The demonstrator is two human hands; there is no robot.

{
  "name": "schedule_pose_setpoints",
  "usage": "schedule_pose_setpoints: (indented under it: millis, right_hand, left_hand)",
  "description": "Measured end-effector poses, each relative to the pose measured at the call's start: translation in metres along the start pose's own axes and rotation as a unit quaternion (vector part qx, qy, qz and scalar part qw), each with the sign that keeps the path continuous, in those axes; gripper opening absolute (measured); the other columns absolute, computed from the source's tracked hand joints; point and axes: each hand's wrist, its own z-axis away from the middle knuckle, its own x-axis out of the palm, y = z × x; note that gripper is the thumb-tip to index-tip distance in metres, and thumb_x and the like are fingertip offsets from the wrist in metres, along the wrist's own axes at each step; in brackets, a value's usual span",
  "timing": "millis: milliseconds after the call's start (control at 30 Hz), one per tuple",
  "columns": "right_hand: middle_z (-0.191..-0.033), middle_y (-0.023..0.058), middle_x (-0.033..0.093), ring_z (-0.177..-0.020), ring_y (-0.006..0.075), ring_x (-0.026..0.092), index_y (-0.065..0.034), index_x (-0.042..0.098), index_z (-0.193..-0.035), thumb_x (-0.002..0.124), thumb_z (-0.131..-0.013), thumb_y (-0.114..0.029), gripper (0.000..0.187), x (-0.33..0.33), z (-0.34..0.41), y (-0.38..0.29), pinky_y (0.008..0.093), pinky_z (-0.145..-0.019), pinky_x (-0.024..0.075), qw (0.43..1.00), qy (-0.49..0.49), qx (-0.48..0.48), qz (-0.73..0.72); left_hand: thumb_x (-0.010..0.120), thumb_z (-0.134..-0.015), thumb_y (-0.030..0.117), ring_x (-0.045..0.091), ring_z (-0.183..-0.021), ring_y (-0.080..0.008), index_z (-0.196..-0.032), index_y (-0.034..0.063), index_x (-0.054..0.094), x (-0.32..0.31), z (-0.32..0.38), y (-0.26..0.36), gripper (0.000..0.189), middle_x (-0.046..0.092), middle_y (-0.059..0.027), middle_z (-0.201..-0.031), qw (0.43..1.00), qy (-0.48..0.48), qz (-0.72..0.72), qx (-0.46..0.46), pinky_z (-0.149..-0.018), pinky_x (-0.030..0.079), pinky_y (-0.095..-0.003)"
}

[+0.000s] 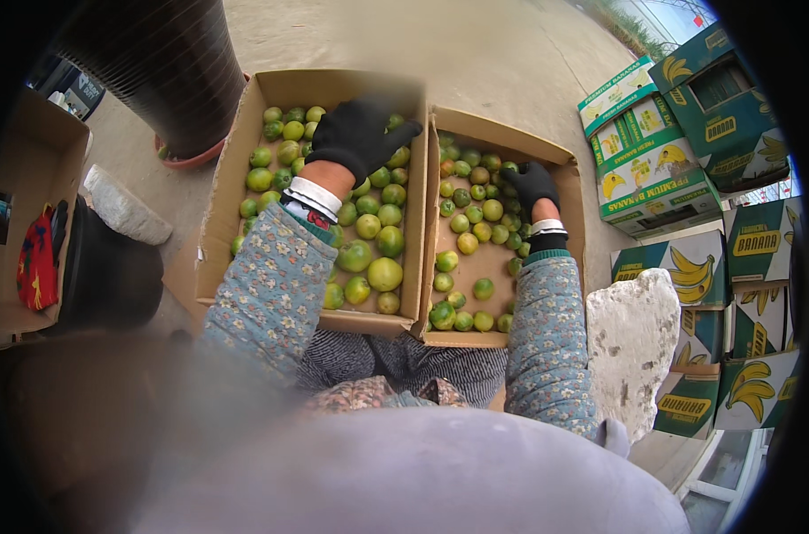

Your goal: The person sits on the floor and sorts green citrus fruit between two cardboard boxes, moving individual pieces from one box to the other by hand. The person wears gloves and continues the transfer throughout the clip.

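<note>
Two shallow cardboard boxes of green tomatoes lie side by side before me. Over the far part of the left box (371,323) is my left hand (358,137) in a black glove, palm down, thumb stretched to the right. Its fingertips are blurred and hidden, so a grip cannot be made out. Larger tomatoes (385,274) lie toward this box's near side. In the right box (471,338), my right hand (532,185), also black-gloved, reaches among small tomatoes (492,209) near the right wall. Its fingers touch some of them; whether it holds one is hidden.
Tall nested black pots (157,73) stand beyond the left box. A stone block (127,205) and a black bucket (121,284) are at left, by a cardboard box (4,294) containing red cloth (36,263). At right are a pale stone slab (631,354) and stacked banana cartons (698,270).
</note>
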Motion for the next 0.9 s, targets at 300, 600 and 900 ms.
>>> schedule_pose_setpoints:
  millis: [300,600,900]
  right_hand:
    - [-0.104,0.0106,0.068,-0.097,0.0166,0.062,0.0014,0.065,-0.111,0.060,-0.089,-0.018,0.029,-0.026,0.054,-0.071,0.0270,-0.086,0.0475,0.831,-0.140,-0.320,-0.433]
    - [-0.116,0.0164,0.063,-0.109,0.0320,0.059,-0.0141,0.065,-0.114,0.057,-0.084,-0.041,0.041,0.031,-0.013,0.001,0.0410,-0.092,0.0460,0.989,0.001,-0.137,-0.062]
    - [-0.118,0.0177,0.062,-0.110,0.0298,0.059,-0.0140,0.063,-0.119,0.058,-0.085,-0.043,0.045,0.034,-0.012,-0.001,0.0375,-0.093,0.0454,0.987,-0.051,-0.099,-0.116]
  left_hand:
    - [0.065,-0.086,0.025,0.059,-0.101,-0.0311,-0.131,0.0189,0.051,0.020,0.015,0.032,0.047,0.054,-0.0111,-0.119,0.961,-0.029,0.192,0.198,-0.085,0.050,-0.0392]
    - [0.061,-0.079,0.046,0.062,-0.098,-0.0317,-0.117,0.0161,0.061,0.008,0.005,0.001,0.049,0.063,-0.0123,-0.111,0.970,-0.215,-0.110,-0.039,-0.083,0.049,-0.0441]
    - [0.059,-0.080,0.054,0.061,-0.102,-0.0314,-0.115,0.0146,0.063,0.011,0.007,0.000,0.053,0.064,-0.0131,-0.111,0.973,-0.201,-0.110,-0.024,-0.086,0.048,-0.0443]
